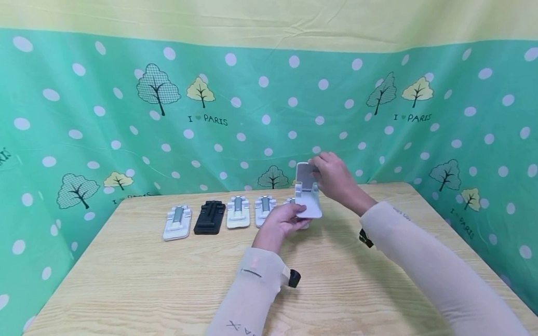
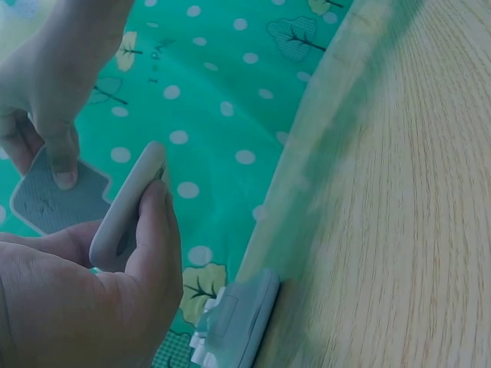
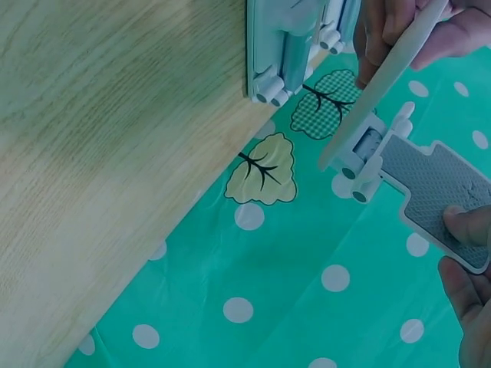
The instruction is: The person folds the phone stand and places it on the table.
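Note:
A white folding phone stand (image 1: 310, 202) is held above the back right of the table, its grey-padded plate (image 3: 437, 195) swung up from the base. My left hand (image 1: 279, 222) grips the base by its edge, thumb on one face and fingers behind. With thumb and fingers, my right hand (image 1: 336, 179) pinches the far end of the padded plate. Hinge and small lugs (image 3: 368, 161) show between the two parts in the right wrist view. Behind the held stand, another white phone stand (image 3: 280, 54) lies folded on the table, partly hidden in the head view.
Along the table's back edge lie more folded stands in a row: a white one (image 1: 177, 223) at the left end, a black one (image 1: 209, 217), then white ones (image 1: 238, 212). The wooden table (image 1: 166, 300) meets a green dotted curtain (image 1: 230, 155) behind.

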